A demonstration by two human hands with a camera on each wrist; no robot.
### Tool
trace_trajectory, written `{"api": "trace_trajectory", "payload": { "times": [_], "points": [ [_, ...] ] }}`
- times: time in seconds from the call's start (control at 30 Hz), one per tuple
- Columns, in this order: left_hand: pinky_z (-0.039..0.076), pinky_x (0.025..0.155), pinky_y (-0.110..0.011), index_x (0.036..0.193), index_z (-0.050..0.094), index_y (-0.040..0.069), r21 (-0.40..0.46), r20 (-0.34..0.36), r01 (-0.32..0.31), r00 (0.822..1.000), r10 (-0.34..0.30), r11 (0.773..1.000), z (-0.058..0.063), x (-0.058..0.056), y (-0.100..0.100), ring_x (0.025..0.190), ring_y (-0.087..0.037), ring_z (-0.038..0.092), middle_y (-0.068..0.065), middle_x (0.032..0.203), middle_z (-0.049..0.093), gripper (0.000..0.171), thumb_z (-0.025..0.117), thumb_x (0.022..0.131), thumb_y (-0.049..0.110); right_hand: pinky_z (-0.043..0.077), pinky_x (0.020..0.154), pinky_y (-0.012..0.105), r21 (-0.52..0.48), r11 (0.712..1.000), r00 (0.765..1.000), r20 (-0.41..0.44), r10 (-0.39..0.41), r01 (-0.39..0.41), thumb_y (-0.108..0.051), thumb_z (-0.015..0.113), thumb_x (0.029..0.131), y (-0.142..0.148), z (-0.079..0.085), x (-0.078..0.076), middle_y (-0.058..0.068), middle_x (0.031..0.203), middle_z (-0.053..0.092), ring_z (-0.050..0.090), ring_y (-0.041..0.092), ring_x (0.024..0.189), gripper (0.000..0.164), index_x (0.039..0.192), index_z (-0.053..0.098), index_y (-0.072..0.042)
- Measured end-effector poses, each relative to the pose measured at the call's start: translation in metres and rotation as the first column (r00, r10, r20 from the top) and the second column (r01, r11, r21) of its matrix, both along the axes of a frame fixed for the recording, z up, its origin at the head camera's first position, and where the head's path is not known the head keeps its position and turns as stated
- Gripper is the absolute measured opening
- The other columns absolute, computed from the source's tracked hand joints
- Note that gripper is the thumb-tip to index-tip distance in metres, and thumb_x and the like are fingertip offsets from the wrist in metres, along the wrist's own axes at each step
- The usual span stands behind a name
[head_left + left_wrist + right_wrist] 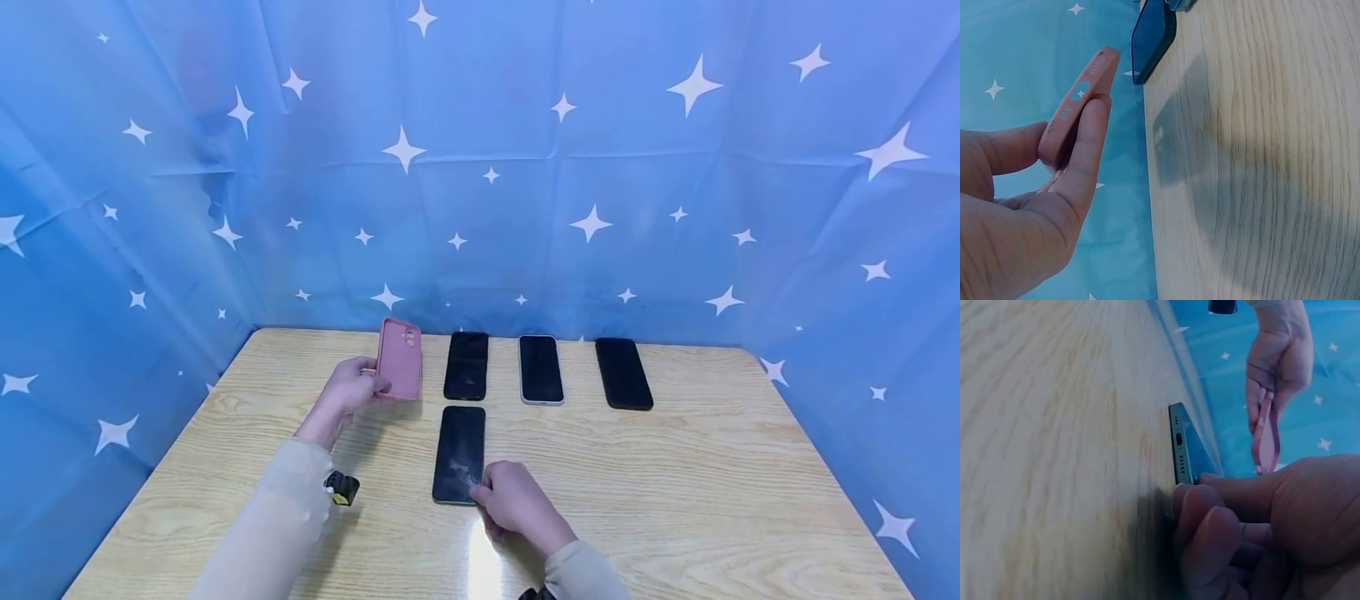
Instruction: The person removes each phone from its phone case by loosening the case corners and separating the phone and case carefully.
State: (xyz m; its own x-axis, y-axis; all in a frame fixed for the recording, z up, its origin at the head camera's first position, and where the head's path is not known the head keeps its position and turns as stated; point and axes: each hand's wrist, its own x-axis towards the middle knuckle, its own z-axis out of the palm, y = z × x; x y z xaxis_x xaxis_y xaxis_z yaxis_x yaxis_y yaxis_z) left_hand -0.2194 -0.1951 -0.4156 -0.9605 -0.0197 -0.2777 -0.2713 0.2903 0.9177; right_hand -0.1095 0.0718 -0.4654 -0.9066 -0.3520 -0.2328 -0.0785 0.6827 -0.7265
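Note:
My left hand (pixel 352 389) grips a pink phone case (pixel 400 362) by its lower left side, raised over the far left of the table with its hollow inside facing me. In the left wrist view, the thumb and fingers pinch the case (pixel 1062 128) near its end with the port cutouts. A dark-screened phone (pixel 459 450) lies face up near the middle of the table. At its lower right corner, my right hand (pixel 517 504) pinches the edge between thumb and fingers. The right wrist view shows the phone's port edge (pixel 1178 444) beside the fingertips.
Along the back of the wooden table (pixel 675 500) lie a black phone (pixel 466 365), a phone with a pale rim (pixel 541 370) and another black phone (pixel 624 373). A blue star-patterned curtain (pixel 495 108) hangs behind and at both sides.

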Motion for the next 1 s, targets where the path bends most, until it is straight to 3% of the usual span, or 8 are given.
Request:
{"api": "trace_trajectory", "payload": {
  "times": [0.4, 0.53, 0.63, 0.87, 1.0],
  "points": [
    [0.057, 0.1, -0.049, 0.144, 0.044, -0.015, -0.026, 0.014, 0.0, 1.0, 0.0, 1.0, -0.004, -0.003, 0.003, 0.108, -0.034, 0.066, -0.034, 0.132, 0.055, 0.046, 0.05, 0.1, -0.004, 0.051, 0.036, 0.026, -0.047, 0.998, 0.999, 0.036, -0.034, 0.035, -0.012, 0.065, 0.101, 0.0, -0.003, -0.002, -0.001, 0.046, 0.056, 0.051, 0.007, 0.034, 0.032, 0.074, 0.049, -0.008],
    [0.059, 0.097, -0.048, 0.144, 0.044, -0.014, -0.041, 0.023, -0.006, 1.0, 0.007, 0.999, -0.007, -0.006, 0.003, 0.105, -0.033, 0.067, -0.033, 0.131, 0.056, 0.045, 0.05, 0.1, -0.003, 0.047, 0.047, 0.023, 0.009, 1.0, 0.994, -0.105, 0.003, -0.002, -0.018, 0.067, 0.1, 0.004, -0.004, -0.002, -0.006, 0.057, 0.054, 0.05, 0.004, 0.049, 0.032, 0.072, 0.052, -0.012],
    [0.061, 0.095, -0.046, 0.142, 0.046, -0.014, -0.055, 0.027, -0.011, 1.0, 0.013, 0.998, -0.009, -0.009, 0.004, 0.104, -0.032, 0.067, -0.033, 0.13, 0.057, 0.044, 0.051, 0.1, -0.002, 0.04, 0.055, 0.024, 0.067, 0.998, 0.974, -0.223, 0.032, -0.018, -0.021, 0.068, 0.099, 0.009, -0.002, -0.004, -0.006, 0.066, 0.049, 0.046, 0.008, 0.06, 0.031, 0.071, 0.054, -0.015],
    [0.062, 0.09, -0.043, 0.141, 0.048, -0.015, -0.078, 0.021, -0.016, 1.0, 0.017, 0.997, -0.015, -0.015, 0.006, 0.106, -0.034, 0.067, -0.033, 0.13, 0.057, 0.042, 0.051, 0.101, -0.001, 0.039, 0.051, 0.022, -0.004, 1.0, 0.941, -0.337, 0.021, -0.024, -0.013, 0.066, 0.098, 0.02, -0.003, -0.013, -0.008, 0.064, 0.05, 0.043, 0.004, 0.057, 0.027, 0.072, 0.058, -0.015],
    [0.064, 0.088, -0.04, 0.142, 0.047, -0.016, -0.076, 0.018, -0.026, 0.999, 0.027, 0.997, -0.019, -0.017, 0.009, 0.107, -0.038, 0.067, -0.034, 0.13, 0.057, 0.044, 0.051, 0.1, -0.002, 0.043, 0.054, 0.02, -0.034, 0.999, 0.902, -0.43, -0.029, 0.016, -0.007, 0.066, 0.097, 0.025, -0.007, -0.023, -0.009, 0.065, 0.054, 0.045, 0.001, 0.058, 0.021, 0.077, 0.064, -0.014]
  ]
}}
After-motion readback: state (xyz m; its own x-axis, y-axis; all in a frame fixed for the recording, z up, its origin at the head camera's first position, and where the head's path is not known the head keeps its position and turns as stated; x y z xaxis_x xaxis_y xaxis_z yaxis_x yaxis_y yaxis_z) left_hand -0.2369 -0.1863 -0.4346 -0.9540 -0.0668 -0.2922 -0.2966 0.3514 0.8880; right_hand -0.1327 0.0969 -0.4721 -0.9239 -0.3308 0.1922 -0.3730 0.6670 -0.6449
